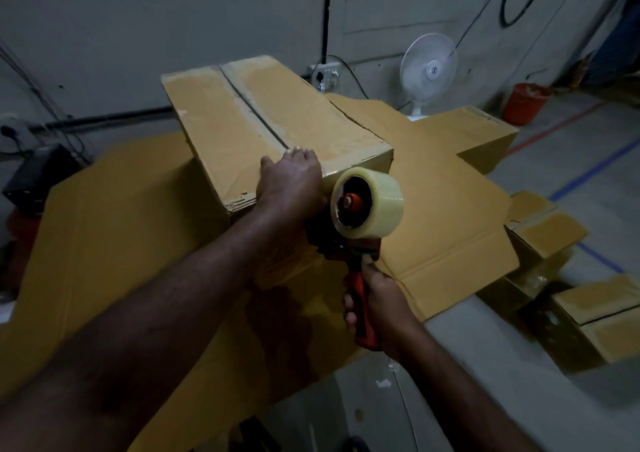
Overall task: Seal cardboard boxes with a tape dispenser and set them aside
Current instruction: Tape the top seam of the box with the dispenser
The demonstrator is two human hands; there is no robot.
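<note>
Beyond my flat left hand (291, 178), the cardboard box (214, 129) seam (256, 112) runs away; right hand (379, 308) grips the tape dispenser (363, 206).

place: warehouse-like packing area | walls: bare grey wall (138, 19), loose cables (519, 1) upper right, socket (325, 76) top centre | floor: concrete floor (571, 154), blue line (588, 171) at right | stock: flattened cardboard (450, 209) centre, taped boxes (595, 327) lower right
</note>
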